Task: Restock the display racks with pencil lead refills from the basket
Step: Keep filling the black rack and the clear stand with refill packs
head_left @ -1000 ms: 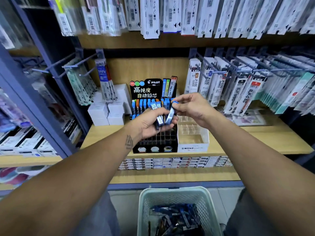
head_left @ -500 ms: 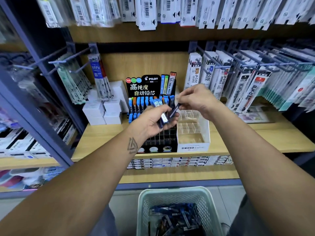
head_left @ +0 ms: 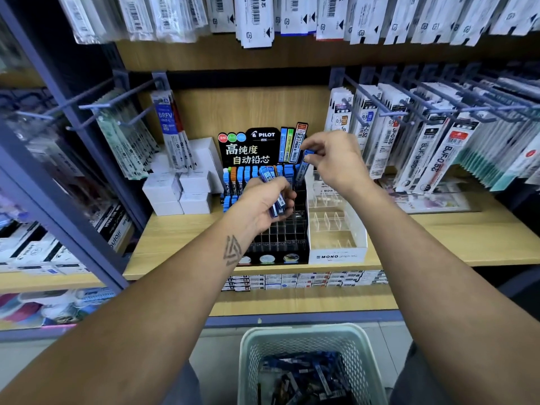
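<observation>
my left hand (head_left: pixel 263 204) curled round a bunch of lead refill tubes (head_left: pixel 273 190), right hand (head_left: pixel 333 162) pinching one refill (head_left: pixel 304 168) over the Pilot rack (head_left: pixel 274 229), basket (head_left: pixel 304 343) of more below

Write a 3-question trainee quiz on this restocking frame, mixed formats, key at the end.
1. True or false: the right hand pinches a single lead refill above the back right of the black Pilot rack.
2. Multiple choice: the left hand grips
A. nothing
B. a bundle of refills
C. a white box
3. Fill in: the clear-and-white rack right of the Pilot rack reads "____ graph MG" on its front.

Key
1. True
2. B
3. MONO
</observation>
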The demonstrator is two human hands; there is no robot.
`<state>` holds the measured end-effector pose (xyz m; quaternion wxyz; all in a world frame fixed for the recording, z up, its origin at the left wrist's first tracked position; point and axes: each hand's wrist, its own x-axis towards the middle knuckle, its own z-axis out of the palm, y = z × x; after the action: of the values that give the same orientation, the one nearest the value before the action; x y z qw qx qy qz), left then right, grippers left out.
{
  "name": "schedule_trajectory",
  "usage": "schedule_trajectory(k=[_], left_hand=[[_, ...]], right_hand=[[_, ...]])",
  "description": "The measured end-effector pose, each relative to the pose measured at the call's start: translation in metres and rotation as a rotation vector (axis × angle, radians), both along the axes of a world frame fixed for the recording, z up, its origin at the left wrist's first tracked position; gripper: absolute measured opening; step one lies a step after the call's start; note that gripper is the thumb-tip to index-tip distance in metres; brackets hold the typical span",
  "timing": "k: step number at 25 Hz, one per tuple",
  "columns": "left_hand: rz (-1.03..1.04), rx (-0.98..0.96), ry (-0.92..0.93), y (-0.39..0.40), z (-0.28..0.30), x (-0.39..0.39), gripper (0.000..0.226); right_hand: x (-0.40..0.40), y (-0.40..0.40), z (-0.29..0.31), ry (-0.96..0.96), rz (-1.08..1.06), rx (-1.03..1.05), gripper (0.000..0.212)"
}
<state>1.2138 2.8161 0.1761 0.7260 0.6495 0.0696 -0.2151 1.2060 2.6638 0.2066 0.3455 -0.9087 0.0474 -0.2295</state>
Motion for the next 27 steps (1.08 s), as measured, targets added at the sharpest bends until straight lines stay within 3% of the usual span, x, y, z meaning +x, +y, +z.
schedule_trajectory(k=[11,18,21,25,27], left_hand=[[-0.085,-0.040,0.116,0.002,-0.007,-0.001,0.007],[-0.177,-0.045,0.093,0.001,-0.004,-0.008,0.004],[-0.192,-0.076,0.073,0.001,-0.006,-0.008,0.003],[-0.252,-0.061,0.017,-0.002,-0.009,-0.009,0.006],[-0.250,-0.016,-0.019,-0.006,-0.011,-0.009,0.010]], right_hand=[[0.001,0.010,-0.037,-0.024,0.011,-0.391,0.023],[0.004,0.013,-0.042,-0.072,-0.036,-0.391,0.038],[-0.002,0.014,-0.037,-0.064,-0.063,-0.227,0.031],[-0.015,0.018,-0.019,0.092,0.106,0.476,0.010],[-0.024,0.017,-0.013,0.182,0.243,0.534,0.004]])
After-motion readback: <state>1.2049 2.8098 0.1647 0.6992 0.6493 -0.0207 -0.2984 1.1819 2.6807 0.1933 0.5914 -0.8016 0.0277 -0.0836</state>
